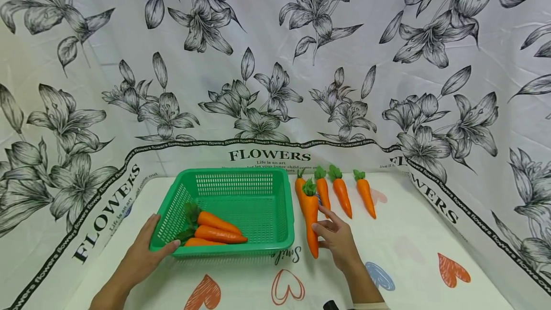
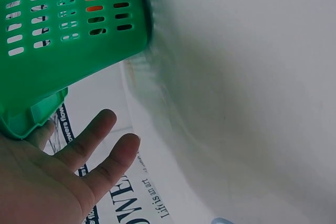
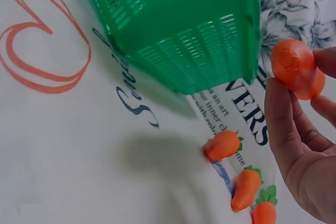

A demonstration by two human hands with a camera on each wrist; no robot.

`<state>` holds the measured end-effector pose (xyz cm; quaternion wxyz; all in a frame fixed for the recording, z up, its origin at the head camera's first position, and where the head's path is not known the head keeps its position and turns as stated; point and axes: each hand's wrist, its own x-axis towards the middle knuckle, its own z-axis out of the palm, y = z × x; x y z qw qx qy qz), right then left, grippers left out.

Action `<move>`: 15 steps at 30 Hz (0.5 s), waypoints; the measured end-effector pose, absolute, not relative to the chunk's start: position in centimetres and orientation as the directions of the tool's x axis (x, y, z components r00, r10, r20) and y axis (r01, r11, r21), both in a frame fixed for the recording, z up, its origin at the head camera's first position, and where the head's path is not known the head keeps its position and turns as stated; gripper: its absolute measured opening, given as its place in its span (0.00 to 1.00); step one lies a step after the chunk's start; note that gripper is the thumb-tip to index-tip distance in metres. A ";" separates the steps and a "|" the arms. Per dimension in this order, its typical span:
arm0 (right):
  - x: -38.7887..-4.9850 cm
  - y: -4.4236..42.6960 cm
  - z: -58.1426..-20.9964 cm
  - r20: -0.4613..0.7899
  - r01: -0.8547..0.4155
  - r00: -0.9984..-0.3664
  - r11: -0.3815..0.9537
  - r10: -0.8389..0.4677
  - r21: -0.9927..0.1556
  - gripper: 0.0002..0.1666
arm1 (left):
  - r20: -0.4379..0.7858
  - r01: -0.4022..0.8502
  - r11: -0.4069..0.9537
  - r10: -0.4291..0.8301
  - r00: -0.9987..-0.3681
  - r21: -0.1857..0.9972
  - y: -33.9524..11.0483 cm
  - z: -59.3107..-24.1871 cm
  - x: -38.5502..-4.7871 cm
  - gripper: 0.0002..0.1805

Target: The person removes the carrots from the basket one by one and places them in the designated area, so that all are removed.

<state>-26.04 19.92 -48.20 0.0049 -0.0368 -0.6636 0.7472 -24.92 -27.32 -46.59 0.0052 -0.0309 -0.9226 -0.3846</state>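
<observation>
A green plastic basket (image 1: pixel 241 251) stands at the middle left, with three carrots (image 1: pixel 219 234) lying in its front left corner. My left hand (image 1: pixel 144 250) holds the basket's front left corner, thumb over the rim. In the left wrist view, two fingers (image 2: pixel 123 153) stretch out past the basket wall. My right hand (image 1: pixel 337 240) pinches another carrot (image 1: pixel 311 219) between thumb and fingers, just right of the basket. Its leafy top points away and its tip toward me. The right wrist view shows this carrot (image 3: pixel 290 64) end-on, raised above the table.
Several more carrots (image 1: pixel 341 196) lie in a row on the white table (image 1: pixel 409 262), right of the basket. A flower-printed cloth (image 1: pixel 267 123) hangs behind and at both sides. A small black object (image 1: pixel 330 305) shows at the bottom edge.
</observation>
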 end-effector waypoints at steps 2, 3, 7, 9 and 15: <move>-26.1 19.9 -48.4 -0.054 0.047 -0.997 -0.115 0.056 -0.992 0.33 | 0.032 0.061 0.705 0.055 -0.998 0.706 -27.4 -46.7 -25.0 0.56; -26.1 19.9 -48.5 -0.056 0.050 -0.997 -0.108 0.057 -0.993 0.33 | 0.032 0.062 0.707 0.055 -0.998 0.705 -27.4 -46.7 -25.0 0.56; -26.3 19.9 -49.1 -0.078 0.074 -0.995 -0.079 0.060 -0.994 0.34 | 0.038 0.066 0.719 0.055 -0.998 0.692 -27.5 -46.8 -25.1 0.56; -26.4 20.0 -49.5 -0.091 0.088 -0.994 -0.060 0.057 -0.994 0.35 | 0.039 0.065 0.722 0.053 -0.998 0.689 -27.5 -46.8 -25.1 0.56; -26.3 20.1 -50.5 -0.096 0.097 -0.995 0.001 0.038 -0.995 0.36 | 0.023 0.050 0.717 0.047 -0.999 0.695 -27.3 -46.7 -25.0 0.56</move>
